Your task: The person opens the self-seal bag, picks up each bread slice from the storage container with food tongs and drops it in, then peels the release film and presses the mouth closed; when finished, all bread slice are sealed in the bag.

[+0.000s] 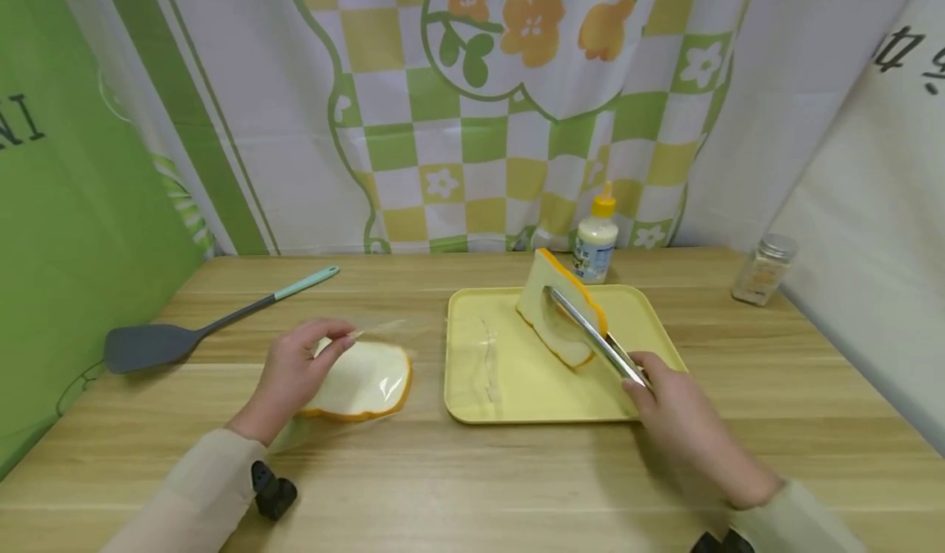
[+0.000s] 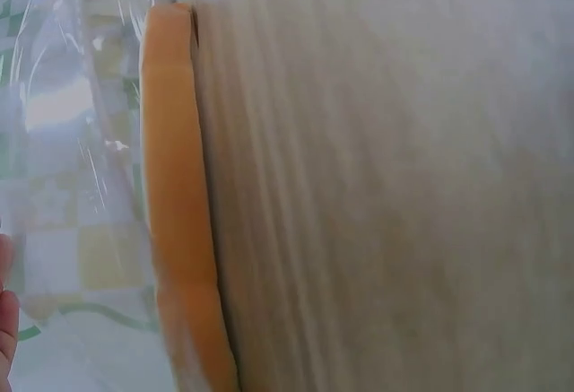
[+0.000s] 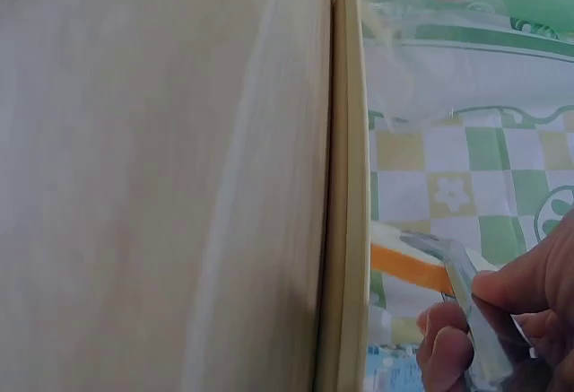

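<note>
In the head view my left hand (image 1: 299, 372) pinches the edge of a clear plastic film (image 1: 384, 329) between thumb and fingertips. Under that hand lies a white bread slice (image 1: 369, 381) with an orange crust, film partly over it; its crust side (image 2: 179, 168) fills the middle of the left wrist view. My right hand (image 1: 682, 422) grips metal tongs (image 1: 601, 340). Between the tong tips a second bread slice (image 1: 542, 290) is held tilted up over a yellow tray (image 1: 531, 405). Clear plastic (image 1: 472, 364) also covers the tray's left part; whether it joins the film is unclear.
A spatula (image 1: 155, 346) with a mint handle lies at the left. Behind the tray stands a yellow-capped squeeze bottle (image 1: 594, 245). Near the table's right edge is a small glass jar (image 1: 764, 270). A patterned curtain (image 1: 472, 143) hangs along the back of the table.
</note>
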{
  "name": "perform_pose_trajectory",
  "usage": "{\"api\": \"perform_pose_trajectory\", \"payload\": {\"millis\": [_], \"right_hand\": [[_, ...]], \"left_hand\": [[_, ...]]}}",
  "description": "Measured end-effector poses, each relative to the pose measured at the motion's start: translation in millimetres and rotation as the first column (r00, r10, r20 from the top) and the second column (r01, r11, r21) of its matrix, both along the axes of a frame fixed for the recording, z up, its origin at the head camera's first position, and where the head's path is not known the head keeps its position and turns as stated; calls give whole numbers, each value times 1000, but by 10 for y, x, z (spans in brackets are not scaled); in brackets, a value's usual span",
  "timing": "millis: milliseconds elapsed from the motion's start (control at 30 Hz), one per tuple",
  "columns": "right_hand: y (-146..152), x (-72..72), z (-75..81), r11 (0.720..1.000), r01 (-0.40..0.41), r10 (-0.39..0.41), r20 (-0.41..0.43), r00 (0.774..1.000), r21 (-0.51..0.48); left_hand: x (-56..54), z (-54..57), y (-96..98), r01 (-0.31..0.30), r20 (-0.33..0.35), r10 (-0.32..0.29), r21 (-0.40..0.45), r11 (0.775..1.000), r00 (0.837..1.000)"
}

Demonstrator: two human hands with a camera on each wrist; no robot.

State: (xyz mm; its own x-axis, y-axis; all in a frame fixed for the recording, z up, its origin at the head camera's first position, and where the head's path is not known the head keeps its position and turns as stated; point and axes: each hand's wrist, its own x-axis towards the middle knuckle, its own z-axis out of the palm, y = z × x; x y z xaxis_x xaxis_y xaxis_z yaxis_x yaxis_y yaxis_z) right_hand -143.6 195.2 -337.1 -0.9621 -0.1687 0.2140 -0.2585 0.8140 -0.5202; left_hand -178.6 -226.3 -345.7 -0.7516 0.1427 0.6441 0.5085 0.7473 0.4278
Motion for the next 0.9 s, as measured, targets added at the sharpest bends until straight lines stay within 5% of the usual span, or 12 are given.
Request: {"api": "perform_pose_trajectory", "payload": {"millis": [233, 467, 733, 900], "right_hand": [[147, -34, 111, 994, -58, 68, 104, 992, -93], [314, 24, 285, 910, -235, 288, 112, 951, -342], [420, 103, 229, 789, -349, 506, 211, 837, -506], [399, 119, 153, 723, -324, 604, 332, 725, -610]], "left_hand": [[-6, 43, -17, 22, 79, -19, -29, 999, 997], [-36, 75, -13, 39, 141, -32, -46, 998, 989], [-72, 32, 14, 69, 125, -64, -41, 997, 990], [-80, 10, 38, 85, 123, -79, -47, 995, 989]]}}
